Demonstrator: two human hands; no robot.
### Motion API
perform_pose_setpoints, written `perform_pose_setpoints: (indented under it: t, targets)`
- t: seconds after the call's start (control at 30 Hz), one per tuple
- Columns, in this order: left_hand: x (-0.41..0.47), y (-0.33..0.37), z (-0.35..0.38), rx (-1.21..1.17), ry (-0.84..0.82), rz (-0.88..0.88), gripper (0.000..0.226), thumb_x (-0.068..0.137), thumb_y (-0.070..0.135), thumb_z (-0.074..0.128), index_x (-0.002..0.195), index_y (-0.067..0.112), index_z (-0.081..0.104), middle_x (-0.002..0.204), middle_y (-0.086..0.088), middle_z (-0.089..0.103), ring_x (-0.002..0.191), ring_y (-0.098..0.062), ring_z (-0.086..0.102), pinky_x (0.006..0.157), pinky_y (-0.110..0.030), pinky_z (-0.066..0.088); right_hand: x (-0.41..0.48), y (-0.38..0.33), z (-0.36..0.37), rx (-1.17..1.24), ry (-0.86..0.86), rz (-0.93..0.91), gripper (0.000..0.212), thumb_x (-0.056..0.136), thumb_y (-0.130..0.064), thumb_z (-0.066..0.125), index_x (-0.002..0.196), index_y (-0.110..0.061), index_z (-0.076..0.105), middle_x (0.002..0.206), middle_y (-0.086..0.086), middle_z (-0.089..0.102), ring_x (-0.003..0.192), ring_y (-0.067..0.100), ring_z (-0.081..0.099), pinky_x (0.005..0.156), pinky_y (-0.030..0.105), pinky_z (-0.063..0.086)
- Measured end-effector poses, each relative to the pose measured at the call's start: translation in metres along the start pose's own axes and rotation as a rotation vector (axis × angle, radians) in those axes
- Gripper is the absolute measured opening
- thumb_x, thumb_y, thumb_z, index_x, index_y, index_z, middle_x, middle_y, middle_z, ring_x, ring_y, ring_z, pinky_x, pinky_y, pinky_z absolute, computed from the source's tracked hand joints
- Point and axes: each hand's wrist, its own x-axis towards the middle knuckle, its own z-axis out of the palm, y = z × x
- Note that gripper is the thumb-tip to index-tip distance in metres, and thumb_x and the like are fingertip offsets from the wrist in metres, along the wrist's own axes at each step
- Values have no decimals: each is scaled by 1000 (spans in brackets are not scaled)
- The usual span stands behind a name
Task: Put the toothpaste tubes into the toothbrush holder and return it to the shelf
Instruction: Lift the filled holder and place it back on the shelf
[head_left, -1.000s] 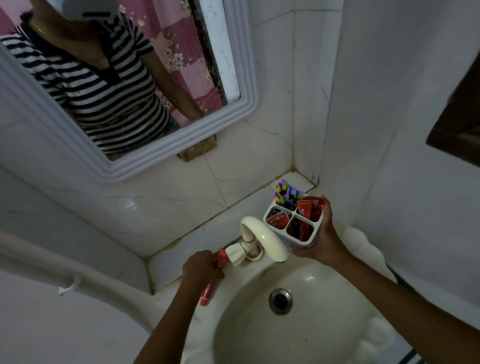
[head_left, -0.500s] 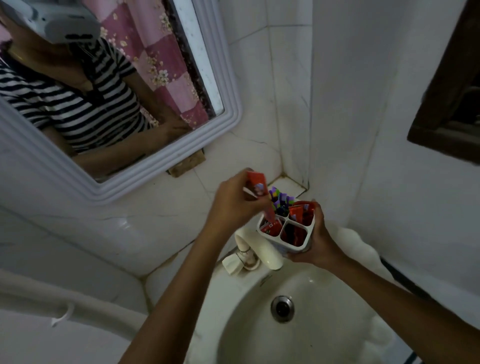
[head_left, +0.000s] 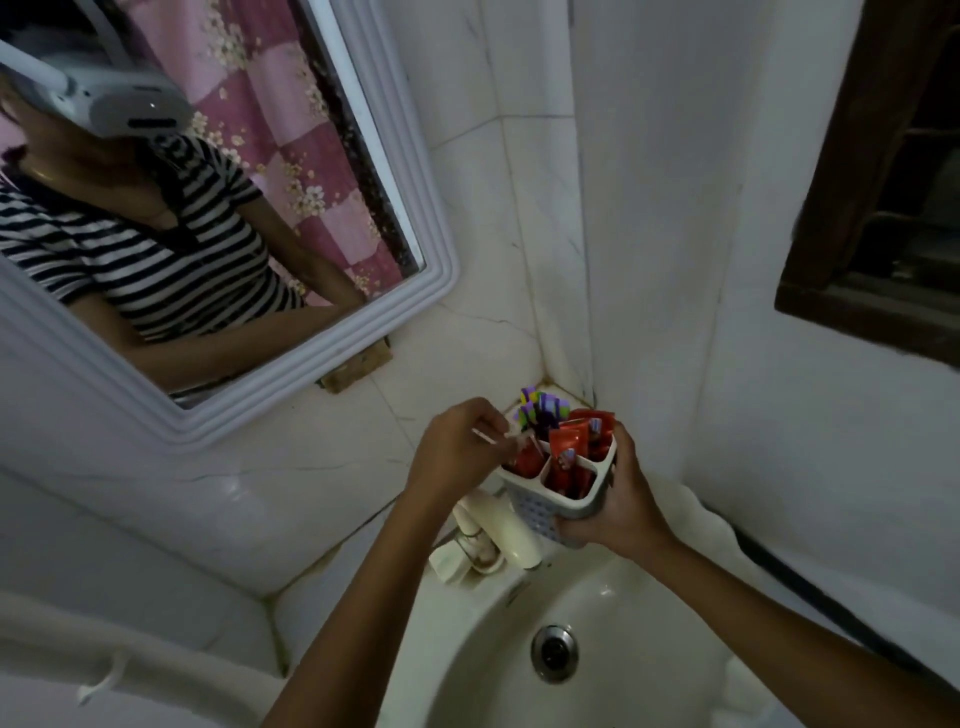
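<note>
- The right hand (head_left: 621, 506), at centre right of the frame, cups the toothbrush holder (head_left: 563, 491) from below and from the side, its grip wrapped tight around the wall and base.
- The holder is a pale plastic caddy with rounded corners, split by thin walls into four compartments; its lower wall is pierced with a grid of small holes. It is held in the air over the back rim of the sink (head_left: 613, 597), tilted toward the camera.
- The left hand (head_left: 460, 447), just left of the holder, has its fingers pressed together on the flat upper end of a red toothpaste tube (head_left: 524, 457) whose lower part already sits in the near-left compartment; motion blur makes the exact pinch hard to read.
- More red toothpaste tubes (head_left: 569, 449) of glossy foil stand upright in the other near and right compartments; their print is too small to read.
- Purple and green toothbrushes (head_left: 537, 413) rise from the far compartment.
- Below the holder, a cream curved faucet (head_left: 506, 530) arches over the glossy white basin with its metal drain (head_left: 554, 652).
- At upper left, a mirror (head_left: 311, 358) in a ribbed white frame hangs on the marbled tile wall.
</note>
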Motion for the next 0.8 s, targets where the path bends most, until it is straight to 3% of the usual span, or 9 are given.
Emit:
perform_pose_setpoints:
  t: [0.17, 0.27, 0.33, 0.43, 0.5, 0.53, 0.6, 0.67, 0.8]
  targets:
    - [-8, 16, -37, -197, 55, 6, 34, 89, 38, 69, 118, 21, 67, 114, -1, 72, 96, -10, 68, 86, -26, 55, 39, -95, -6, 54, 1, -149, 130, 52, -29, 100, 149, -73, 24, 145, -45, 48, 135, -11, 54, 104, 13, 53]
    - [-11, 55, -83, -386, 196, 171, 29, 95, 31, 63, 121, 20, 66, 116, -2, 73, 105, -14, 67, 97, -43, 54, 71, -165, -13, 76, 27, -292, 132, 54, -25, 101, 162, -35, 25, 148, -35, 51, 139, -5, 53, 107, 18, 52]
    - [-17, 87, -126, -453, 281, 267, 40, 95, 35, 59, 129, 15, 62, 123, -7, 70, 118, -24, 64, 103, -50, 49, 92, -215, -18, 104, 66, -398, 132, 56, -27, 99, 164, -10, 25, 151, -28, 51, 138, -6, 53, 106, 16, 51]
    - [-27, 133, -195, -490, 337, 425, 52, 92, 41, 59, 136, 13, 57, 131, -4, 67, 124, -21, 61, 105, -48, 50, 122, -302, -30, 188, 143, -491, 130, 55, -27, 99, 163, -4, 31, 151, 0, 56, 134, -1, 59, 103, 22, 56]
    - [-35, 165, -249, -333, 471, 522, 62, 90, 49, 58, 143, 19, 51, 139, 1, 61, 129, -15, 57, 106, -48, 50, 144, -375, -42, 237, 210, -589, 126, 50, -39, 94, 159, -10, 39, 137, -12, 63, 116, -17, 64, 88, 10, 58]
    - [-37, 181, -277, -190, 564, 556, 66, 88, 56, 55, 145, 23, 48, 143, 4, 57, 131, -13, 54, 107, -46, 48, 155, -411, -50, 257, 234, -625, 122, 47, -43, 92, 156, -14, 44, 130, -17, 64, 109, -16, 67, 83, 10, 59]
    - [-43, 210, -325, 137, 757, 577, 71, 89, 66, 47, 149, 29, 40, 151, 5, 48, 138, -12, 45, 113, -42, 42, 174, -479, -63, 310, 283, -668, 113, 41, -47, 91, 145, -21, 54, 122, -13, 71, 102, -1, 75, 81, 25, 67]
    - [-45, 236, -366, 462, 953, 583, 70, 92, 61, 45, 152, 26, 34, 157, 3, 39, 145, -16, 36, 116, -39, 33, 194, -542, -75, 369, 320, -690, 109, 37, -45, 91, 138, -22, 59, 120, -6, 74, 101, 13, 79, 80, 37, 69]
    - [-36, 272, -429, 892, 1172, 492, 73, 95, 55, 44, 155, 18, 26, 165, -2, 24, 154, -22, 18, 124, -45, 19, 226, -654, -87, 445, 336, -687, 108, 40, -37, 94, 140, -26, 55, 125, -2, 71, 104, 22, 77, 77, 43, 69]
